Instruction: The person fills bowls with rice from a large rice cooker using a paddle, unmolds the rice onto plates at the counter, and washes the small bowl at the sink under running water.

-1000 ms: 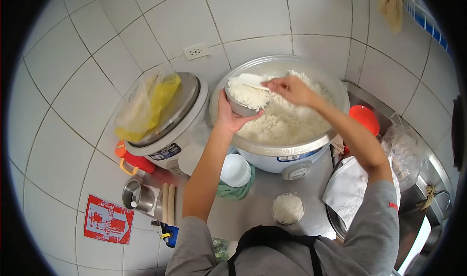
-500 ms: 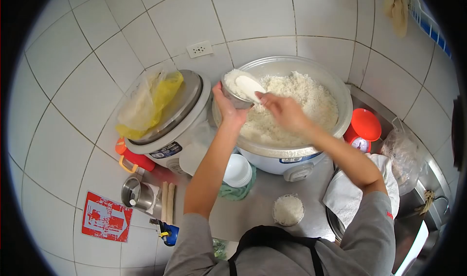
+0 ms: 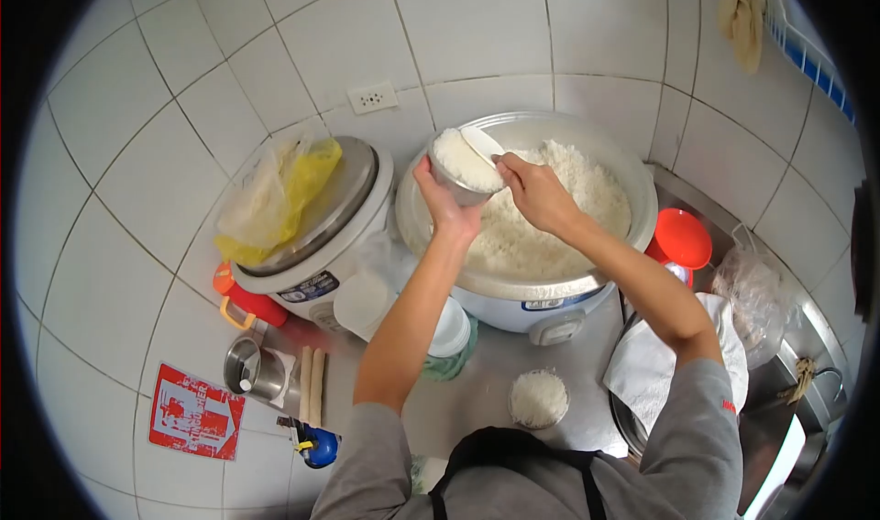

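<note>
My left hand [image 3: 446, 201] is wrapped round a metal bowl [image 3: 463, 190] filled with white rice [image 3: 458, 160], held tilted above the large rice cooker [image 3: 550, 291]. In my right hand [image 3: 541, 190] is a white rice paddle [image 3: 483, 142], its blade at the right rim of the bowl, edge against the rice. Loose cooked rice [image 3: 577, 190] fills the cooker's pot below both hands. A cup of rice [image 3: 539, 399] stands on the metal counter [image 3: 477, 396] near my body.
A second cooker, its lid [image 3: 353, 195] closed, has a yellow plastic bag [image 3: 307, 195] on top. White bowls [image 3: 449, 329] stand by my left forearm. A cloth [image 3: 632, 364], red container [image 3: 683, 239] and clear bag [image 3: 752, 291] lie right. A metal pot [image 3: 257, 369] is at left.
The bowl has moved slightly right and tipped more. The paddle has gone from lying across the rice to the bowl's right rim, and the rice surface looks flatter.
</note>
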Motion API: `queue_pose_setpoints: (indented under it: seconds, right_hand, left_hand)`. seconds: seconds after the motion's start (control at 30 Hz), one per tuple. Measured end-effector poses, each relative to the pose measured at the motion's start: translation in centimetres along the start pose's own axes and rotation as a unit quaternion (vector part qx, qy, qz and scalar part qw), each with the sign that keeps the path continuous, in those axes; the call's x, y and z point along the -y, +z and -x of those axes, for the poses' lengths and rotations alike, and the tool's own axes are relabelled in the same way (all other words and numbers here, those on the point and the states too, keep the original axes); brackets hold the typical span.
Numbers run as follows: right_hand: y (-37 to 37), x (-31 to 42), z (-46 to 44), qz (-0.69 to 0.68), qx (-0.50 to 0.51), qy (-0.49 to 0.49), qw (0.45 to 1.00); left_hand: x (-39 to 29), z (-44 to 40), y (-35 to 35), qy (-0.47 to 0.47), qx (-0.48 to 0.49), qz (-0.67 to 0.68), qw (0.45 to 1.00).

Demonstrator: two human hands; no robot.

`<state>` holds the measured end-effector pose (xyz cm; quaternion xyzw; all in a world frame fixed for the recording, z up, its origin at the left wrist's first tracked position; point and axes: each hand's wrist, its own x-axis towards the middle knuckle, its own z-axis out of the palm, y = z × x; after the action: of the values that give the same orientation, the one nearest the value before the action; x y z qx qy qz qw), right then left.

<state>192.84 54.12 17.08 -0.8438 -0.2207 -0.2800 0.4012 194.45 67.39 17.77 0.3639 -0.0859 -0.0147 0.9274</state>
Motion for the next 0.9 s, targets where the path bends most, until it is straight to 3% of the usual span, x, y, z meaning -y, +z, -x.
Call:
queue_pose_setpoints:
  seconds: [0.17, 0.27, 0.3, 0.37, 0.43, 0.53, 0.57, 0.67, 0.7, 0.8, 0.9]
  right_hand:
    - [-3.2, 0.2, -1.9, 0.011, 0.132, 0.036, 0.99]
    - [-0.9, -0.1, -1.4, 0.009, 0.088, -0.059, 0.994]
    - [-1.6, 2.2, -1.0, 0.097, 0.158, 0.005, 0.983]
    - [-1.8, 0.4, -2.4, 0.108, 0.203, -0.014, 0.973]
    - [-3.3, 1.0, -3.6, 0.037, 0.218, -0.02, 0.975]
    - [-1.8, 3.1, -0.4, 0.035, 0.134, -0.075, 0.988]
    - [-1.3, 4.4, 0.7, 0.072, 0.145, -0.048, 0.986]
    - [-2.7, 2.9, -0.5, -0.136, 0.181, 0.035, 0.973]
    - [-3.1, 2.2, 0.0, -0.193, 0.174, 0.123, 0.958]
    - [-4.3, 0.0, 1.9, -0.332, 0.156, 0.369, 0.854]
    - [-2.8, 1.7, 3.7, -0.481, 0.177, 0.385, 0.767]
  left_hand:
    - [-1.2, 0.8, -0.9, -0.068, 0.004, -0.043, 0.997]
    - [-0.5, 0.5, -1.7, -0.089, 0.005, -0.028, 0.996]
    - [-0.2, 0.3, -1.6, -0.098, -0.007, -0.024, 0.995]
    - [0.5, 0.8, -2.2, -0.125, -0.04, -0.022, 0.991]
    - [0.5, 1.7, -1.9, -0.086, -0.049, -0.028, 0.995]
    - [0.6, 0.8, -1.9, 0.016, -0.089, -0.001, 0.996]
    - [1.0, 0.7, -2.1, 0.05, -0.108, 0.008, 0.993]
    - [1.4, 2.0, -1.8, 0.059, -0.075, 0.043, 0.994]
    - [1.4, 2.1, -1.5, 0.094, -0.121, 0.076, 0.985]
    - [1.3, 2.3, -1.6, 0.186, -0.064, 0.109, 0.974]
    - [3.2, 1.3, -1.6, 0.259, -0.117, 0.128, 0.95]
